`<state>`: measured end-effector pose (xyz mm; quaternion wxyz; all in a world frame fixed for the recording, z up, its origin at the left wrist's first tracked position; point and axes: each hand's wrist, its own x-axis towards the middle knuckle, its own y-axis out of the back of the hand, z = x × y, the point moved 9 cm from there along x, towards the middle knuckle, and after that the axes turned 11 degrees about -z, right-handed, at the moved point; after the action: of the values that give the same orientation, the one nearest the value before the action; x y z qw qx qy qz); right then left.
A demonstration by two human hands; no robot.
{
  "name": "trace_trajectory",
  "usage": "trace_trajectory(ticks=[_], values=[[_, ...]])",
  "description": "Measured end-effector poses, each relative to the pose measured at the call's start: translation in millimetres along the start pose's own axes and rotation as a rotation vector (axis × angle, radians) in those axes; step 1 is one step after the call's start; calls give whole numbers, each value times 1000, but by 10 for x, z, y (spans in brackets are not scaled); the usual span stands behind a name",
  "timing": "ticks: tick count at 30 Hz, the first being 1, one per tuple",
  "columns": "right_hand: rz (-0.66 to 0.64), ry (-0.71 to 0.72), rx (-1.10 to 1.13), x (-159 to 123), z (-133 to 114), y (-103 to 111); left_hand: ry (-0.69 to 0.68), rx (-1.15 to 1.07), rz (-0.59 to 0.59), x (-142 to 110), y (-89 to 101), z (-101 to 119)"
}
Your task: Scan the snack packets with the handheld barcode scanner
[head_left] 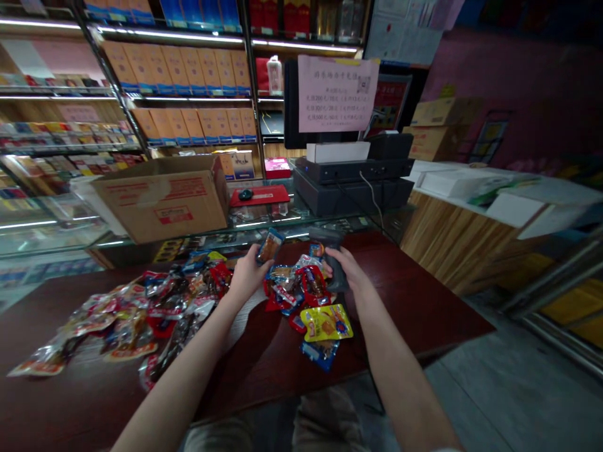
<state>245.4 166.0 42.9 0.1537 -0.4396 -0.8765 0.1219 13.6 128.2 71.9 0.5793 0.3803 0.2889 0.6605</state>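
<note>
Dark red counter (414, 307), cardboard box (172, 201) behind it. Larger heap of snack packets (162, 301) at left, loose; smaller heap (315, 285) between the hands, yellow packet (328, 323) at its near edge. Left hand (249, 274) pinched shut on one small packet (270, 246). Right hand (349, 267) curled round a dark blurred item (336, 276). Handling looks partway: one packet up, both heaps lying unpacked.

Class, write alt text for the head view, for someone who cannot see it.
A left hand holds a small blue-edged packet and a right hand a dark, blurred item above a dark red table. Glossy packets lie in a large pile at left and a smaller pile between the forearms; behind stand an open cardboard box and stocked shelves.
</note>
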Motion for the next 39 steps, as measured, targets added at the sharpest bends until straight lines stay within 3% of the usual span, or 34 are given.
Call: trace_trajectory(ticks=[5,9,16,21,24,29,34,37,39], values=[[-204,-28,13,-3,107,-462,-64,-166,21,-221,18,-132],[-251,-111,-32,36,305,-600,-39,-131,13,-226,-72,-217],[-201,-144,-6,56,414,-606,32,8,-85,-233,-147,-256],[-164,-124,23,74,434,-554,1,4,-90,-264,-168,-249],[-149,-116,25,71,399,-532,77,116,-123,-290,-167,-266],[-128,-115,-2,31,282,-531,179,423,24,-354,118,-287],[-74,-110,21,-6,195,-495,364,554,82,-417,300,-558],[-59,-104,11,-6,187,-442,231,581,99,-383,238,-489],[-55,-96,-5,2,188,-395,70,569,3,-334,45,-391]])
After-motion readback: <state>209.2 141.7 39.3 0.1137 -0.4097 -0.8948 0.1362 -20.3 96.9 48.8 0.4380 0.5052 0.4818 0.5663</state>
